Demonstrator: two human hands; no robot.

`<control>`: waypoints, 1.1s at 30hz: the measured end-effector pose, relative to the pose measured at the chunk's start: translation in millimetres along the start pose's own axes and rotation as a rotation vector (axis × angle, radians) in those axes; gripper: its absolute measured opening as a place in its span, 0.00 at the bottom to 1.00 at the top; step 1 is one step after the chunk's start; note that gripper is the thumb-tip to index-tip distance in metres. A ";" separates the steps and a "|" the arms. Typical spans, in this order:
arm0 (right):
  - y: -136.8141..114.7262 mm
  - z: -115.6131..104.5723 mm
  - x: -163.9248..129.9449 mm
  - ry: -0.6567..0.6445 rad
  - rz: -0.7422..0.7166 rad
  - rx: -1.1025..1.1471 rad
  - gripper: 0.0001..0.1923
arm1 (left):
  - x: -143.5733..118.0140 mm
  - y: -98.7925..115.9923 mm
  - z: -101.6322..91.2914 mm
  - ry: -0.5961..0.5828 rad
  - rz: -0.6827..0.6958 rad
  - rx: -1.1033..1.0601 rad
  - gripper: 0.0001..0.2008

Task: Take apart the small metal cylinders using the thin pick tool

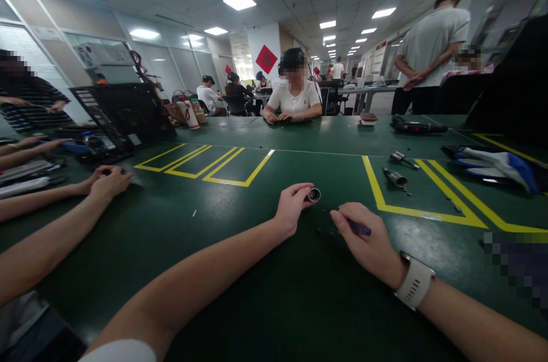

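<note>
My left hand (291,209), above the middle of the green table (240,219), has its fingers closed around a short round metal sleeve (314,195) whose open end faces me. Just to the right, my right hand (363,239) is curled around a small tool with a dark purple handle (360,229); its tip is too small to make out. The tool and the sleeve are apart. Between and below my hands lie tiny dark parts (318,230), perhaps nuts or screws. A pale watch (416,282) is on my right wrist.
Metal cylindrical pieces (394,178) lie inside yellow tape (428,215). Farther right are blue-and-white gloves (500,167) and a black power tool (417,124). A co-worker's hands (110,178) are at left, near a black panel (128,113). Another person (295,93) sits opposite.
</note>
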State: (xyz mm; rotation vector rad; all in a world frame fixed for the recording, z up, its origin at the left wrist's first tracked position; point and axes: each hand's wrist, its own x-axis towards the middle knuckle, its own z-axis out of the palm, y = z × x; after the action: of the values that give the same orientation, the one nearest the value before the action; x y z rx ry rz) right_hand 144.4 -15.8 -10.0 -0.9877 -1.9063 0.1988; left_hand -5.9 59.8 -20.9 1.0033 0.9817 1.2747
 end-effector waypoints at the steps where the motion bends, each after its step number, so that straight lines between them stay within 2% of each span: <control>1: -0.1 -0.6 -0.2 0.015 -0.013 0.010 0.12 | 0.2 -0.5 -0.3 -0.003 0.001 -0.001 0.06; 9: 0.2 1.6 1.1 -0.054 -0.019 -0.073 0.07 | -5.2 1.7 0.6 -0.046 0.020 -0.023 0.08; 18: 3.8 4.3 0.3 -0.069 -0.007 -0.098 0.07 | -5.5 -0.8 -0.4 -0.033 0.114 0.146 0.16; 26: 2.1 3.5 0.9 -0.093 -0.002 -0.113 0.08 | -6.7 0.8 -2.1 -0.077 0.133 0.171 0.15; 33: 0.1 2.8 1.5 -0.133 -0.008 -0.111 0.08 | -5.7 0.0 -2.0 -0.042 0.140 0.164 0.13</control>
State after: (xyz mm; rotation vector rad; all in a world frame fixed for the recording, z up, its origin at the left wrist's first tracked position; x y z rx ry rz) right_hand 141.8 -14.0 -10.5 -1.0628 -2.0606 0.1585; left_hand -8.1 54.2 -21.3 1.2385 1.0102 1.2975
